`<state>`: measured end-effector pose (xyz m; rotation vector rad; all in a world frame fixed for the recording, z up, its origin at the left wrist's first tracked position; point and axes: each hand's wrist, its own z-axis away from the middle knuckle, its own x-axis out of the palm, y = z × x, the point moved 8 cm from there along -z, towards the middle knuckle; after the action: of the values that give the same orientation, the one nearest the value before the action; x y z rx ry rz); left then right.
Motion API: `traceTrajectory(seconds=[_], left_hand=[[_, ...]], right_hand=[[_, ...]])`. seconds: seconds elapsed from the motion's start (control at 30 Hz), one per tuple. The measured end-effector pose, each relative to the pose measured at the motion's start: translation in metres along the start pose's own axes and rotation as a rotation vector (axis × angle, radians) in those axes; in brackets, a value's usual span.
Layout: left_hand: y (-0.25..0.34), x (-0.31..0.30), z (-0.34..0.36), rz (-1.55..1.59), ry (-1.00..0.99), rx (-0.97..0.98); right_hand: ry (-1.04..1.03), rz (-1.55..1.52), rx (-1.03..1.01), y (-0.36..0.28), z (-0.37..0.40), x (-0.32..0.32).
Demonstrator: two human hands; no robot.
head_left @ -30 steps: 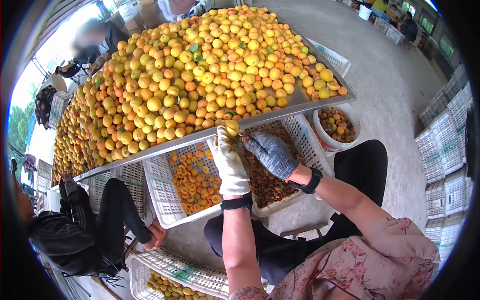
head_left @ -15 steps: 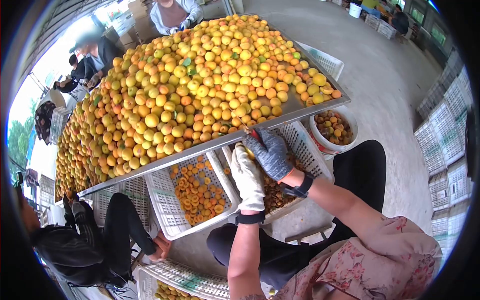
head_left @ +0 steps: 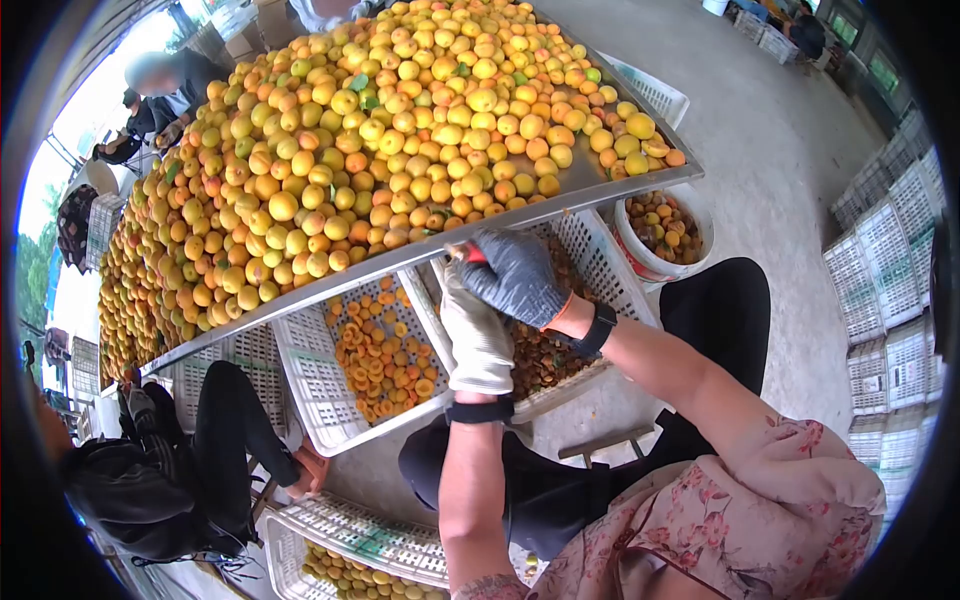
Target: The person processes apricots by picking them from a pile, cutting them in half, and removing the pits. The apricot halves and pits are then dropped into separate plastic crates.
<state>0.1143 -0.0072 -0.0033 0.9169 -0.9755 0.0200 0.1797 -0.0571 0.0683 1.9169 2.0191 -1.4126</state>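
Observation:
My right hand point(head_left: 518, 272), in a grey knit glove, is closed around a small red-handled knife point(head_left: 474, 253); its blade does not show clearly. Just beneath it, my left hand point(head_left: 474, 325) in a white glove has its fingers curled, and the right hand covers most of what it may hold. Both hands meet at the front rim of a metal table point(head_left: 580, 196) heaped with whole apricots point(head_left: 330, 190). Under my left hand's side stands a white crate point(head_left: 325, 385) of halved apricots point(head_left: 385, 360). Below my hands, another crate point(head_left: 608, 275) holds brown scraps point(head_left: 545, 360).
A white bucket point(head_left: 706, 240) with darker fruit stands right of the crates. At left a person in black point(head_left: 140, 480) sits along the same table; another person point(head_left: 185, 85) is behind it. Crates are stacked at far right point(head_left: 880, 280), and one crate point(head_left: 350, 530) with fruit lies behind my legs.
Both hands have shifted left along the table rim, and my right hand now covers more of my left. Yellow fruit seen at the left fingers earlier is now hidden. The view has tilted down slightly.

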Motion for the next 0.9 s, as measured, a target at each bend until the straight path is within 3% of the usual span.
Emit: traceTrajectory(seconds=[0.03,0.07,0.1,0.17,0.2,0.23,0.3,0.4,0.47,0.5,0.57,0.6,0.63,0.73,0.77,0.83,0.9], left_hand=[[-0.008,0.003,-0.001,0.062,-0.013,-0.132],[-0.01,0.002,-0.004,0.089,0.119,-0.12],[-0.012,-0.016,-0.01,0.086,0.123,-0.123],[-0.024,-0.007,-0.017,0.23,-0.524,-0.368],[-0.008,0.001,-0.006,0.019,-0.144,-0.307],[-0.002,0.011,-0.003,0.148,-0.316,-0.282],[0.008,0.008,0.001,0.125,-0.298,-0.218],[0.017,-0.02,0.001,0.199,-0.247,-0.216],[0.036,-0.045,0.001,0.116,-0.1,-0.129],[0.049,-0.061,-0.001,0.093,-0.039,-0.065],[0.086,-0.124,-0.005,-0.28,0.385,0.24],[0.098,-0.148,-0.001,-0.332,0.559,0.356],[0.101,-0.132,-0.003,-0.228,0.277,0.34],[0.091,-0.117,-0.004,-0.392,0.344,0.385],[0.076,-0.1,-0.001,-0.376,0.31,0.342],[0.054,-0.026,0.007,-0.096,-0.03,0.2],[0.051,-0.026,0.01,-0.616,0.036,0.342]], right_hand=[[-0.008,-0.003,0.005,0.002,0.0,0.001],[-0.005,-0.035,-0.02,0.002,0.001,0.002],[0.003,-0.066,-0.046,0.0,0.003,0.001],[0.005,-0.157,-0.022,0.007,0.002,-0.001],[0.032,-0.713,0.272,0.035,0.002,0.008],[0.054,-1.268,0.572,0.049,0.007,0.026],[0.086,-1.519,0.61,0.046,0.003,0.025],[0.109,-1.413,0.745,0.047,0.013,0.023],[-0.167,-1.6,0.792,0.037,0.015,0.038],[-0.169,-1.603,0.782,0.034,0.012,0.041],[-0.092,-1.586,0.886,0.036,0.014,0.051],[-0.184,-1.637,0.83,0.031,0.013,0.054],[-0.176,-1.547,0.796,0.033,0.012,0.053],[0.027,-1.46,0.724,0.032,0.005,0.063],[0.032,-1.367,0.823,0.027,0.008,0.067],[0.002,-1.205,0.769,0.029,0.013,0.082],[0.088,-0.932,0.613,0.042,0.017,0.092]])
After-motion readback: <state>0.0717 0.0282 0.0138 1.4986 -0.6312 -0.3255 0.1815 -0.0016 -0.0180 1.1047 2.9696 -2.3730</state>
